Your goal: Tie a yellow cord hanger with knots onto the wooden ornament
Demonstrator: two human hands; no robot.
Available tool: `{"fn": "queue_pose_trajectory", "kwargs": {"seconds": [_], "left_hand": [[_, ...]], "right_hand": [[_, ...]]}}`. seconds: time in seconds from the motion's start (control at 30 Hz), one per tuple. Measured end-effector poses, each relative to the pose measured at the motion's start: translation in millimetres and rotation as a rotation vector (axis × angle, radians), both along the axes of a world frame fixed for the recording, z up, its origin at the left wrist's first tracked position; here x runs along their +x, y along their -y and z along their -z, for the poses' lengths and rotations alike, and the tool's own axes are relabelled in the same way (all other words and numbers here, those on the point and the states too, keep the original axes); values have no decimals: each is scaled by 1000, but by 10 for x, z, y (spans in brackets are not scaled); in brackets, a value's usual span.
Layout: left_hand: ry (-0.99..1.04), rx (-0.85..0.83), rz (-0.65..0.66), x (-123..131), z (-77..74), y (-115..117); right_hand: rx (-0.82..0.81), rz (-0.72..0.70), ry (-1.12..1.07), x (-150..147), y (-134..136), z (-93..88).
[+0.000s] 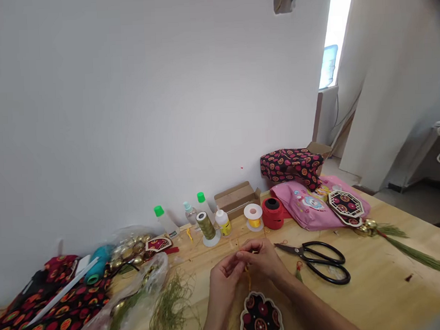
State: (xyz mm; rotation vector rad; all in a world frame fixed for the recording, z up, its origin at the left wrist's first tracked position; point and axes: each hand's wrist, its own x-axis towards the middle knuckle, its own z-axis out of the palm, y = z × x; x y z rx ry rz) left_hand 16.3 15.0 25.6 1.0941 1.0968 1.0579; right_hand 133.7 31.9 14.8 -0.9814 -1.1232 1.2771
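My left hand (225,276) and my right hand (264,259) meet over the front of the table, fingertips pinched together. Between them they grip a thin yellow cord (249,280), mostly hidden by the fingers. It hangs down to a flower-shaped ornament (261,315) with a pale scalloped rim and dark patterned fabric, lying below my wrists. Right of my right hand is a pair of black-handled scissors (311,259), blades pointing left. A small green tassel with a red knot (299,271) lies between the scissors and my right forearm.
Behind the hands stand a glue bottle (223,223), an olive thread spool (205,225), a yellow cord spool (254,217), a red spool (273,213) and a cardboard box (238,199). Loose green threads (171,308) lie left. A pink bag (302,205) carries an octagonal ornament (346,207).
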Motion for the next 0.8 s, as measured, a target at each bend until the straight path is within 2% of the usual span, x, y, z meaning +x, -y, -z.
{"fn": "queue_pose_trajectory", "kwargs": {"seconds": [0.23,0.47,0.57,0.67,0.8], "left_hand": [[-105,9,35,-153,126,-12],[-85,-15,-56,-191,236,-9],[-42,-25,-91,-212,269,24],[-12,-6,-49,-226,284,50],[11,34,8,-227,279,62]], "right_hand": [[4,48,90,-54,-2,77],[49,117,128,6,-34,9],[64,75,173,18,-29,11],[136,-29,234,-17,6,23],[159,-152,159,-85,57,4]]}}
